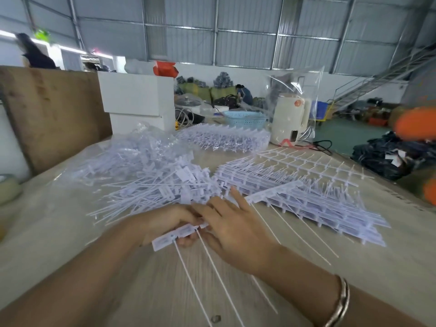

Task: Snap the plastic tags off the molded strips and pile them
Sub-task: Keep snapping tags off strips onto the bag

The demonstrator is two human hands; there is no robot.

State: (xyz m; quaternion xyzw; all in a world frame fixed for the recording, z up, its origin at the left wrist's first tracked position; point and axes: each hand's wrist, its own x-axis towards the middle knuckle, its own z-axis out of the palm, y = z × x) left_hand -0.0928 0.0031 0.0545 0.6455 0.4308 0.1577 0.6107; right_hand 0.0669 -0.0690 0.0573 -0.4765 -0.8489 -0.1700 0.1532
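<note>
My left hand (165, 223) grips the near end of a white molded strip (273, 192) whose tags (174, 237) carry long thin tails toward me. My right hand (233, 230) lies over the same strip just right of the left hand, fingers curled on it, index finger stretched out. The strip runs up and right across a stack of molded strips (306, 197). A loose pile of snapped-off tags (155, 182) lies left of the stack, spilling from a clear plastic bag (132, 149).
A second stack of strips (224, 138) lies farther back, with a blue basket (245, 119) and a cream kettle (290, 119) behind. White boxes (136, 95) and a wooden board (52, 114) stand at the back left. A tape roll (9, 187) sits at the left edge.
</note>
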